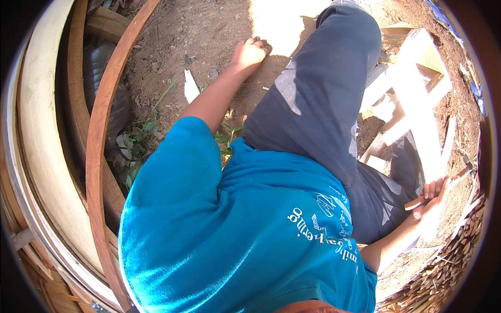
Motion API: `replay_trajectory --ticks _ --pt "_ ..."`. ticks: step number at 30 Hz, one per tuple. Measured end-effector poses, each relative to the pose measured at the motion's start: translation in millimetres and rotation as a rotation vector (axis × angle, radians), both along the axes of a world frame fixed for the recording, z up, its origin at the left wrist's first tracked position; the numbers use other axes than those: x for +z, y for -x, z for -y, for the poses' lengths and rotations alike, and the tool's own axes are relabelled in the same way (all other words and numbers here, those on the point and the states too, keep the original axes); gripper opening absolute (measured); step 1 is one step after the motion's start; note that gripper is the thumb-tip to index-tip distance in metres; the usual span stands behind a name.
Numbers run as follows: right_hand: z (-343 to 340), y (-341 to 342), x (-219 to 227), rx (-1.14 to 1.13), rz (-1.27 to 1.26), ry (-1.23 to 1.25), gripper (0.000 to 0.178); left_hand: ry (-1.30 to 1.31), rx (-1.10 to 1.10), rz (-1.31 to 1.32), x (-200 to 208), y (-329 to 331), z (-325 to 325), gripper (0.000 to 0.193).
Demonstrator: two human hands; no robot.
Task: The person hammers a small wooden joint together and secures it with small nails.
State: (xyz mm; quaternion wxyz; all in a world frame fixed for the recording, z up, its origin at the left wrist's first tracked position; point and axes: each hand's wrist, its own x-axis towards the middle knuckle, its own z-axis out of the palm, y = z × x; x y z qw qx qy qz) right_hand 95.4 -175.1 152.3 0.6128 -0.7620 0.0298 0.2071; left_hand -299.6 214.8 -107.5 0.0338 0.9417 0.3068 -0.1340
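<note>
My right hand (pixel 430 199), at the right, is wrapped round the wooden handle of a hammer (pixel 415 203). The handle's butt sticks out on the near side of the fist, and a dark head shows beyond it. My left hand (pixel 249 53) is down at the dirt ground, left of my bent knee, with its fingers curled. Something small and dark shows at its fingertips, too unclear to name. Across from my legs, a frame of pale wooden boards (pixel 420 104) lies on the ground, partly in bright sun.
Long curved-looking wooden strips (pixel 99 130) and a pale board (pixel 49 135) stand along the left side. A dark plastic bottle (pixel 107 78) lies behind them. A wood splinter (pixel 191 86) and green weeds (pixel 148 125) are on the dirt. Stacked thin sticks (pixel 449 261) fill the lower right.
</note>
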Motion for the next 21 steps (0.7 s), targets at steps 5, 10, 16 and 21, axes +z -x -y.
replay_trajectory --ticks 5,10,16,21 --pt "-4.7 2.6 -0.6 -0.027 0.003 -0.018 0.034 -0.007 -0.028 0.031 -4.6 3.0 -10.9 0.02" --pt "6.5 -5.2 -3.3 0.015 -0.061 -0.061 0.027 0.043 0.119 0.101 19.0 17.0 -5.9 0.02" --pt "3.6 0.0 -4.2 -0.019 -0.056 -0.051 0.024 0.144 0.393 -0.212 87.3 85.0 -23.1 0.021" --pt "28.4 -20.8 -16.9 0.05 -0.089 -0.177 0.02 0.099 0.401 -0.382 101.9 115.9 -19.9 0.027"
